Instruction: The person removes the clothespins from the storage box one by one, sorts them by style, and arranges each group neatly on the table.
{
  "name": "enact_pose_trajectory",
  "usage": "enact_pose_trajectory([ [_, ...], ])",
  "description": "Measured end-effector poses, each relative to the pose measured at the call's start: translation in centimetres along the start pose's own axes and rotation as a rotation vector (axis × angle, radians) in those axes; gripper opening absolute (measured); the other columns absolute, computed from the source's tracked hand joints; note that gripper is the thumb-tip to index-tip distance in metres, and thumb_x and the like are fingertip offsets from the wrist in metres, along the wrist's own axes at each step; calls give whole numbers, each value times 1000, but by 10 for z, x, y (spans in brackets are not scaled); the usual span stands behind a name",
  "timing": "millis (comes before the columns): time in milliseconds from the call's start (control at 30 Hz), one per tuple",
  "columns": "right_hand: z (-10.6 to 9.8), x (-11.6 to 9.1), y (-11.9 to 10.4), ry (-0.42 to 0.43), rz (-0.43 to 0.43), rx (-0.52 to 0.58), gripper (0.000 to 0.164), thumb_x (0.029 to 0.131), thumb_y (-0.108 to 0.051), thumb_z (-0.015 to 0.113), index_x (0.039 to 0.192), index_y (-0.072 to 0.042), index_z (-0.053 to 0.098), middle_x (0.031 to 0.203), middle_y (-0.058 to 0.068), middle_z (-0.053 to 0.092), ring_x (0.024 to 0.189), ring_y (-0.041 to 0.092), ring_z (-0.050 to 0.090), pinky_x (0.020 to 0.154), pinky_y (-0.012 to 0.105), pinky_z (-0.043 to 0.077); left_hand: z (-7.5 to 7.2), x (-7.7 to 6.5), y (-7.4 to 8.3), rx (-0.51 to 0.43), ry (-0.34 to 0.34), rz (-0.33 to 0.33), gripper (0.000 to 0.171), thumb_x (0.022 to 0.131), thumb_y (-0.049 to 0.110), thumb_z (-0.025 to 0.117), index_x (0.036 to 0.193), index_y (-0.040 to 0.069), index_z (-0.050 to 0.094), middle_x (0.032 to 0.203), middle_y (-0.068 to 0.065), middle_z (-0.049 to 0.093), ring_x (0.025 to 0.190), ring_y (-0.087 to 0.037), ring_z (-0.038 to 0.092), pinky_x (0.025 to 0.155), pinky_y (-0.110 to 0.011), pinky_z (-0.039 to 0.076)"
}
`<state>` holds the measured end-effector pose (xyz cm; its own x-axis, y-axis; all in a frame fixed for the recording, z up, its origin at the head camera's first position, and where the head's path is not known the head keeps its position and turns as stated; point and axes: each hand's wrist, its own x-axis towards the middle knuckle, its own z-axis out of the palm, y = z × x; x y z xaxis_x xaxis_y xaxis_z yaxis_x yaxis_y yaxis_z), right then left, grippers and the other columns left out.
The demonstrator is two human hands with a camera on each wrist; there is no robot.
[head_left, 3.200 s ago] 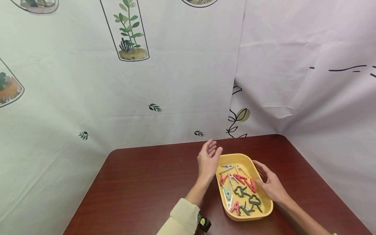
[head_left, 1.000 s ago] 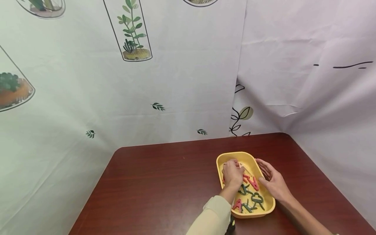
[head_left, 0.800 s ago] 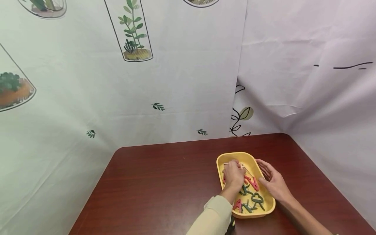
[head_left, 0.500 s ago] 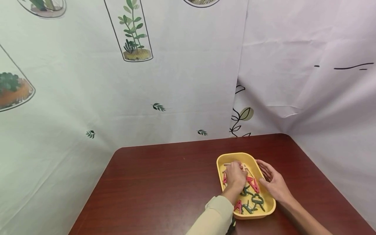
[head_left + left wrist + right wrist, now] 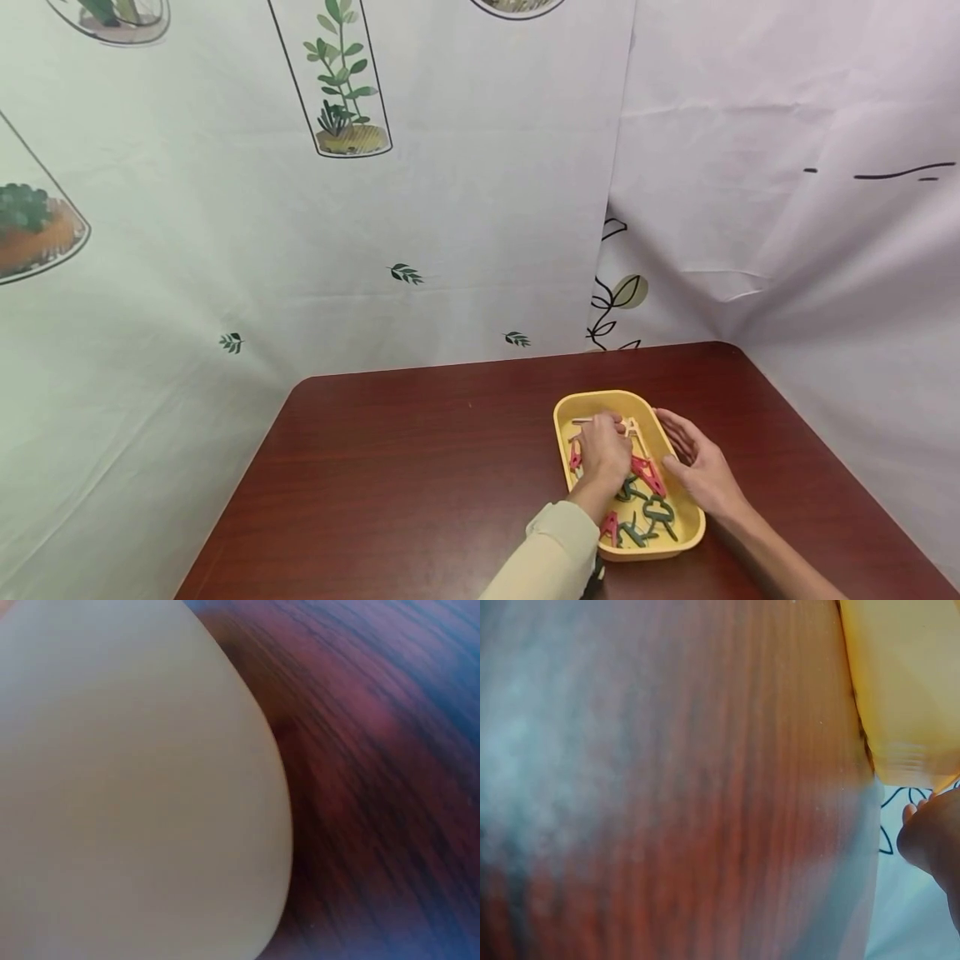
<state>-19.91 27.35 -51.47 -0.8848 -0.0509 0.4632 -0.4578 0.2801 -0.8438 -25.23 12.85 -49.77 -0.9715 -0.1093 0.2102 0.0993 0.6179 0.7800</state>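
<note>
A yellow plastic tray (image 5: 686, 533) stands on the dark red table, with several clips in it. Inside, toward its far left, is my left hand (image 5: 604, 450), fingers pointing down among the clips; its fingertips and anything between them are hidden. Close to it lie a white clothespin (image 5: 641, 442) and a red clothespin (image 5: 649, 476). Dark green cloud-shaped clips (image 5: 657, 509) lie nearer the front, beside another red clothespin (image 5: 610, 527). My right hand (image 5: 703, 477) holds the tray's right side, thumb at the rim and fingers along the outer wall.
The wooden table (image 5: 405, 483) stretches left of the tray. White printed cloth (image 5: 480, 208) hangs behind the table and on both sides. A pale sleeve (image 5: 135, 787) fills much of the left wrist view.
My left hand has come from outside the tray down into it, then shifted slightly right and nearer. Red clothespins beside it have shifted a little. The right hand keeps its place at the rim.
</note>
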Motion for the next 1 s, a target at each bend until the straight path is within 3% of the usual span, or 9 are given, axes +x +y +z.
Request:
enact_pose_trajectory([
  [400,1,0,0,2,1,-11,64,89,22,62,150,12,46,146,41,50,129,-11,51,103,7,40,1,1,1,-63,11,66,23,81,-3,82,97,13,83,85,9,79,81,-4,73,73,-23,58],
  [800,1,0,0,-5,-13,-10,64,88,24,60,150,14,45,145,43,48,130,-11,51,104,8,40,-2,0,3,-59,31,52,13,85,15,87,96,20,84,80,14,77,74,1,67,69,-24,54],
  [1000,1,0,1,-5,-12,-16,64,89,23,61,150,13,45,145,41,50,130,-10,51,103,7,40,-1,1,3,-90,58,80,10,88,17,86,98,19,83,84,14,77,74,1,67,68,-22,53],
])
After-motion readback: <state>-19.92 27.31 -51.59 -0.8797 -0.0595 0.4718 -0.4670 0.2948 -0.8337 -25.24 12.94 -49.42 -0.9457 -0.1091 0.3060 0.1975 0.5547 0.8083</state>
